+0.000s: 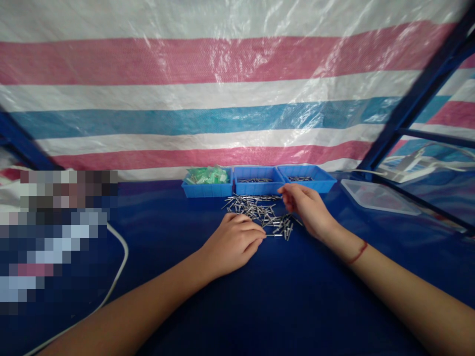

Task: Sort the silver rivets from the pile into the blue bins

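Observation:
A loose pile of silvery pop rivets lies on the dark blue table. My left hand rests at the near left side of the pile, fingers bent and drawn together. From its thumb and fingertip a single pop rivet sticks out to the right. Just above the right side of the pile is my right hand, its fingers curled closed in front of the bins; what they hold, if anything, is hidden. A row of rivets lies along the pile's far edge.
Three blue bins stand behind the pile: the left bin with green plastic bags, the middle bin and right bin with rivets. A clear plastic lid lies right. A white cable runs left; a power strip sits beyond the frame.

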`<state>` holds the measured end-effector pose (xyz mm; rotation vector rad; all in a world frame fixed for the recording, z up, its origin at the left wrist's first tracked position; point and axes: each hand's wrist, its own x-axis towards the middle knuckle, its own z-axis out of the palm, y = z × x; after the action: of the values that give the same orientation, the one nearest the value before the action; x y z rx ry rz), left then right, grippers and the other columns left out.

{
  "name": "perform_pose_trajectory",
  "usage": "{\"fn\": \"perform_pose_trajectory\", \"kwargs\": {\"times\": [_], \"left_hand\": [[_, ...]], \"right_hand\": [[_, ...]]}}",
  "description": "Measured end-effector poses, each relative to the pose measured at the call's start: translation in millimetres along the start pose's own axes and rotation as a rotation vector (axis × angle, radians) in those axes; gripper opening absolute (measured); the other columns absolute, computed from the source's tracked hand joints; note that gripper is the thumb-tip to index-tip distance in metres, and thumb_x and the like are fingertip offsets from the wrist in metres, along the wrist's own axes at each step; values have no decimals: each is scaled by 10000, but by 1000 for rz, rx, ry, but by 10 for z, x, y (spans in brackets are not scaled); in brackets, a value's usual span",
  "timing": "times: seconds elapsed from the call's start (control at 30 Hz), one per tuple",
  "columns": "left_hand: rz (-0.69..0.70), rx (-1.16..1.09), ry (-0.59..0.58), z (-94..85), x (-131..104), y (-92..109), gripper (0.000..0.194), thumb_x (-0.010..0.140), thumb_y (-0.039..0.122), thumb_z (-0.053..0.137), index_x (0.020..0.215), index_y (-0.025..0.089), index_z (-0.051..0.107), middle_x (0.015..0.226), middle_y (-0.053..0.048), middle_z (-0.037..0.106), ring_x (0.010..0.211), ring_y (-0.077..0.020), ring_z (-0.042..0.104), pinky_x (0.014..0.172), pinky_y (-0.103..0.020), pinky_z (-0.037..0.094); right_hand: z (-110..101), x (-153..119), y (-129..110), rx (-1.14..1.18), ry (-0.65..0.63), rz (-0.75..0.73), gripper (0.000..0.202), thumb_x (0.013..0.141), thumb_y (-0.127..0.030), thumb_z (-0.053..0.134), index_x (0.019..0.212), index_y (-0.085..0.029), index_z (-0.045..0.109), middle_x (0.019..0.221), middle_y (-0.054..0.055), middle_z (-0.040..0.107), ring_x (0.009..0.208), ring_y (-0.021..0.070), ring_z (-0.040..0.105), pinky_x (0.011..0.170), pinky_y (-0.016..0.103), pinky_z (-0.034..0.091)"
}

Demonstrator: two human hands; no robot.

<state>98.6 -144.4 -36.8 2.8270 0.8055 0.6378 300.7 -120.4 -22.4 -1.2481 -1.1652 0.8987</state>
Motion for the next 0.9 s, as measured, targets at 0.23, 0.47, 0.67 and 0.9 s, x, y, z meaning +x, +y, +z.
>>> {"fn": "perform_pose_trajectory", "kwargs": {"times": [0.23,0.47,0.67,0.9], "left_hand": [[-201,7,71,31,12,-15,154,833,344,613,954,255,648,897,22,683,915,-196,551,796,-358,322],[-216,136,24,39,48,92,185,889,378,529,855,272,677,908,17,647,946,-218,483,755,-377,287],[-227,277,39,55,31,95,200,932,272,444,875,186,615,916,-40,613,927,-232,473,742,-394,295],[-385,295,242,57,-6,-31,181,939,216,366,882,181,534,915,-56,585,877,-230,482,747,-390,325]], "right_hand": [[74,-173,-63,-380,-321,-337,239,811,-322,504,676,-162,619,609,-10,561,575,116,496,562,246,387],[177,-301,3,-454,-325,-432,243,844,-288,485,667,-165,598,659,3,611,605,121,533,561,235,403],[190,-335,-11,-522,-316,-479,260,867,-287,477,673,-168,604,678,16,631,613,129,550,564,241,410],[192,-371,-53,-639,-518,-685,214,830,-179,518,1009,-224,625,899,56,623,828,181,582,731,309,463]]}}
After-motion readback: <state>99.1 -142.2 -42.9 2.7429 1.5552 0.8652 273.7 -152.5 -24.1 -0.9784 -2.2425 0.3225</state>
